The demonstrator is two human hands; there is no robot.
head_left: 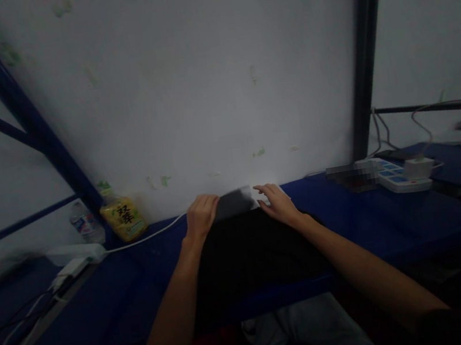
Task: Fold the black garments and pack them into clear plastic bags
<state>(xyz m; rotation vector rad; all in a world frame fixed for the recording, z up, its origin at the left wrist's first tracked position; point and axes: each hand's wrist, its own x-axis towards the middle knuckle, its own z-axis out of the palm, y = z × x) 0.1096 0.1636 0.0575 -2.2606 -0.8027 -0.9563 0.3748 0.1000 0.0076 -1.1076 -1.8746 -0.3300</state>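
Note:
On the blue surface in front of me lies a black cloth (255, 250), perhaps a folded garment. At its far edge is a flat, dark grey sheet-like piece (233, 205), blurred, with a white part (255, 194) at its right end. My left hand (202, 215) has its fingers closed on the left end of the grey piece. Over the white part, my right hand (278, 204) has thumb and fingers apart, bent and loosely hovering or lightly touching; which one I cannot tell.
A yellow package (124, 217) and a plastic bottle (86, 223) stand back left, near a white power strip (76, 254) with cables. Another power strip (397, 174) with a plugged-in adapter (417, 168) lies right. Blue metal posts (30, 122) and a white wall (199, 84) bound the blue tabletop (141, 268).

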